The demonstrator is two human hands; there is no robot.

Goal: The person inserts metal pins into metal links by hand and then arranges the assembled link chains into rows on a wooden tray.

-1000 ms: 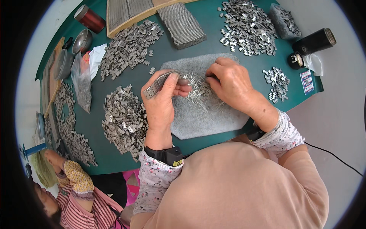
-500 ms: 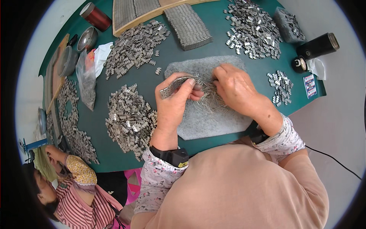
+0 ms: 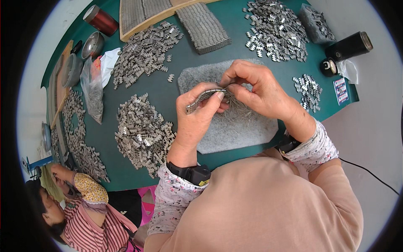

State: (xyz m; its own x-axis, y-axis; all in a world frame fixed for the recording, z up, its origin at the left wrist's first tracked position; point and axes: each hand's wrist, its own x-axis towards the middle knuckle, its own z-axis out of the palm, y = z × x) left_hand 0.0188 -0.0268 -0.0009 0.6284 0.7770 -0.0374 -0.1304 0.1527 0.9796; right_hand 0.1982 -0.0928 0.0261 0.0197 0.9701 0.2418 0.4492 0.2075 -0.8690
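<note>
My left hand [image 3: 197, 113] grips a short strip of linked metal pieces [image 3: 200, 98] above a grey felt mat [image 3: 235, 130]. My right hand [image 3: 260, 90] pinches the strip's right end with thumb and forefinger. Thin metal pins [image 3: 239, 111] lie scattered on the mat beneath both hands. A heap of small toothed metal pieces [image 3: 142, 132] lies just left of my left hand on the green table [image 3: 176, 164].
More metal-piece heaps [image 3: 145, 52] [image 3: 275, 29] [image 3: 308, 86] lie around. Assembled strips [image 3: 203, 27] and a wooden tray [image 3: 142, 14] sit at the back, with metal bowls [image 3: 93, 44], a red spool [image 3: 100, 19], a plastic bag [image 3: 92, 90] and a black flask [image 3: 348, 46]. Another person [image 3: 79, 218] sits at lower left.
Both hands have risen slightly off the mat and come together; the strip now sits more level, and my right hand has moved from the pins to its end.
</note>
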